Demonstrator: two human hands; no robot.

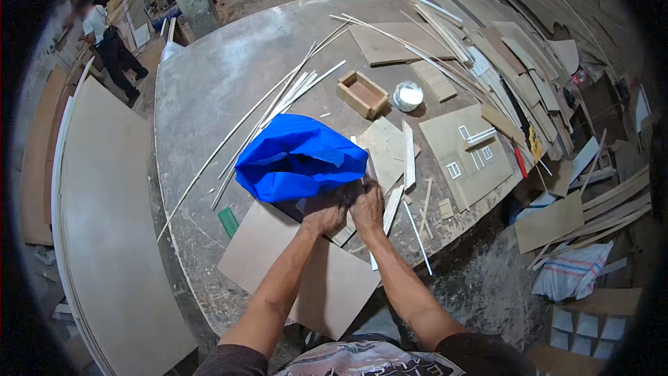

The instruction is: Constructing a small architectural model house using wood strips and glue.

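A bright blue fabric bag [299, 157] stands crumpled on the worktable, its folded mouth facing up. Both my hands are at its near right side, in shadow. My right hand [367, 207] is closed at the bag's right corner, gripping its edge. Just below the near edge, my left hand [324, 214] is curled close beside the right one; what its fingers hold is hidden. Under my left forearm lies a flat, pale board [257, 251], reaching past the table's near edge. A thin plywood piece [383, 146] lies partly behind the bag.
Right of the bag are a wooden box [363, 95], a round tub of white stuff [408, 96] and a panel with white frames [465, 157]. Thin strips [278, 101] lie behind. A large sheet [111, 223] stands at left; a person [111, 45] is far off.
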